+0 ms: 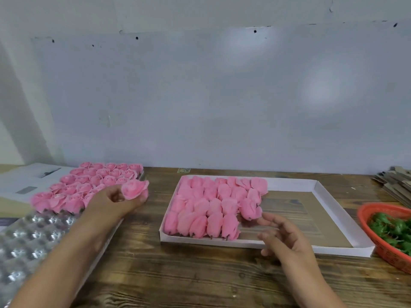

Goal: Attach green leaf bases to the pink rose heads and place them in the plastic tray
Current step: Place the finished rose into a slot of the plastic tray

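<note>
Head view looks down on a dark wood-grain table [200, 283]. At nine o'clock the left hand [115, 202] pinches one pink rose head [134, 189] in its fingertips, lifted just above the clear blister tray [33, 238] where more rose heads [89, 185] sit upright in rows. The right hand [287, 236] hangs near the centre with fingers loose and spread, holding nothing, its fingertips just beside the nearest finished rose [250, 208]. That rose lies on its side with many others in the shallow white box [338, 185] at twelve o'clock, stems toward the viewer. At three o'clock an orange mesh basket [378, 245] holds the green leaf bases [391, 227].

The rose heads look soft, very light and easily crushed, with thin ruffled petals; I would take one low, around its base, with gentle fingertip pressure. The leaf bases look thin, springy and jagged.
</note>
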Demonstrator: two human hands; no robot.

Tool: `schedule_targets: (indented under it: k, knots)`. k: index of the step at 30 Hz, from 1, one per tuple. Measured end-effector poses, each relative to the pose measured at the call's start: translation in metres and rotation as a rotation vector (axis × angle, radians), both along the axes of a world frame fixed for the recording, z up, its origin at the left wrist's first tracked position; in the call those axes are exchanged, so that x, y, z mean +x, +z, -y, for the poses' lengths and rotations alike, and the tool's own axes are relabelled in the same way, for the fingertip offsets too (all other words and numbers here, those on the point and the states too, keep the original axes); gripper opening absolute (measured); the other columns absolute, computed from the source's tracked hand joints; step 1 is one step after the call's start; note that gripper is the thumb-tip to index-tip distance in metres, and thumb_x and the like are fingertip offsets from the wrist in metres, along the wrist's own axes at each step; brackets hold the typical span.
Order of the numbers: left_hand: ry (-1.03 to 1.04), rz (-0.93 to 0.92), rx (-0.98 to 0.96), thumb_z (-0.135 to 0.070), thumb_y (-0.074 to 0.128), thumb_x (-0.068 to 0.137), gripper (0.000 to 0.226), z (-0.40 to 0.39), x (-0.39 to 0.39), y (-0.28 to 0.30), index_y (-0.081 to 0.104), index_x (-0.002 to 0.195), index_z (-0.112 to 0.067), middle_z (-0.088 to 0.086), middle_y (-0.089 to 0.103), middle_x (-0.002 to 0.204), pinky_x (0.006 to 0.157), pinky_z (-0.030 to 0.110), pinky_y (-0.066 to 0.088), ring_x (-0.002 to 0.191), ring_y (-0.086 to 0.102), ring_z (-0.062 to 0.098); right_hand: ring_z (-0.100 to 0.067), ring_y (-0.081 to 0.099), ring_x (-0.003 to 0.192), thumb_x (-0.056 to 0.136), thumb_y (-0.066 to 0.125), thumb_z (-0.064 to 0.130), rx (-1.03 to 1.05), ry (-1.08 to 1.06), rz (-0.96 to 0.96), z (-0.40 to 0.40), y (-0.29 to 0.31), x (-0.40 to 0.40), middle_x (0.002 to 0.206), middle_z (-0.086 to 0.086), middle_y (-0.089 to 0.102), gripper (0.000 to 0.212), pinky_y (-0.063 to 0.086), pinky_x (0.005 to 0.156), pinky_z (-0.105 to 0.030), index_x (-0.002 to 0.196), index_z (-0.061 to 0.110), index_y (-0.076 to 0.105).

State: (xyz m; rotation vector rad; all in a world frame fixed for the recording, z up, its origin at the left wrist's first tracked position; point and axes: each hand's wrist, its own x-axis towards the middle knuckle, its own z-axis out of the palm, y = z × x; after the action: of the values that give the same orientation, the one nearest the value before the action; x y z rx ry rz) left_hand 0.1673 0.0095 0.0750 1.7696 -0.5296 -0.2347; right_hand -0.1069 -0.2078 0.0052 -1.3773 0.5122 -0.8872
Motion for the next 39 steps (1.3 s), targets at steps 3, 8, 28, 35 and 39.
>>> schedule_targets:
  k: [3,8,28,35,39]
  knots:
    - [0.139,0.120,0.154,-0.043,0.087,0.064,0.044,-0.036,0.046,-0.004,0.069,0.092,-0.013,0.004,0.074,0.074,0.071,0.043,0.056,0.077,0.070,0.032,-0.006,0.063,0.066,0.087,0.057,-0.015,0.001,0.005,0.008,-0.001,0.001,0.000,0.098,-0.002,0.075,0.038,0.051,0.052,-0.018,0.110,0.014,0.067]
    - [0.176,0.269,0.335,-0.034,0.086,0.076,0.032,-0.049,0.078,-0.023,0.059,0.090,-0.022,-0.004,0.068,0.077,0.061,0.029,0.044,0.071,0.063,0.017,-0.009,0.060,0.064,0.088,0.057,-0.015,-0.009,0.014,-0.007,-0.004,0.003,-0.001,0.101,-0.005,0.073,0.038,0.049,0.052,-0.016,0.112,0.012,0.067]
    - [0.248,0.421,0.705,-0.020,0.086,0.074,0.047,-0.012,0.103,-0.035,0.045,0.053,-0.013,-0.007,0.040,0.033,0.043,0.021,0.033,0.036,0.045,0.013,-0.009,0.064,0.071,0.087,0.055,-0.018,-0.034,0.005,-0.031,-0.001,0.003,-0.002,0.096,-0.001,0.075,0.042,0.051,0.054,-0.021,0.109,0.016,0.068]
    - [0.199,0.402,0.745,-0.024,0.088,0.074,0.049,-0.015,0.107,-0.033,0.044,0.057,-0.012,0.002,0.045,0.049,0.052,0.028,0.039,0.048,0.045,0.019,-0.008,0.062,0.068,0.085,0.054,-0.020,-0.030,0.006,-0.010,-0.002,0.003,-0.001,0.094,-0.004,0.074,0.043,0.050,0.052,-0.021,0.107,0.014,0.069]
    - [0.191,0.394,0.801,-0.026,0.085,0.078,0.042,-0.017,0.110,-0.033,0.050,0.061,-0.010,0.005,0.052,0.055,0.059,0.034,0.049,0.053,0.049,0.021,-0.009,0.063,0.070,0.085,0.054,-0.020,-0.037,0.011,0.000,-0.003,0.004,-0.001,0.093,-0.003,0.075,0.043,0.050,0.052,-0.022,0.106,0.014,0.069]
